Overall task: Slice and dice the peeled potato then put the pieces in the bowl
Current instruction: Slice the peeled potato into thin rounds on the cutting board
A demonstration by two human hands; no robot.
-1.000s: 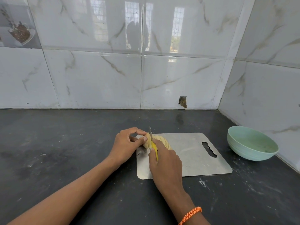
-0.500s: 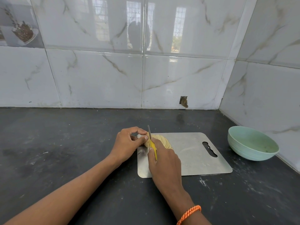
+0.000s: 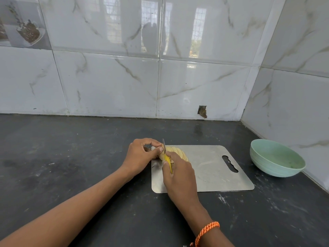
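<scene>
Slicing step was underway. Right hand (image 3: 179, 177) gripped the knife (image 3: 166, 155) w/ fingers curled round its yellow handle; left hand (image 3: 140, 155) pinched the potato's (image 3: 175, 152) uncut end on the cutting board (image 3: 213, 168). Next prob. dicing the slices; bowl (image 3: 276, 158) sat well apart, right.

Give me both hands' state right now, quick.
Left hand: fingers pinch the potato.
Right hand: grips the yellow-handled knife.
</scene>
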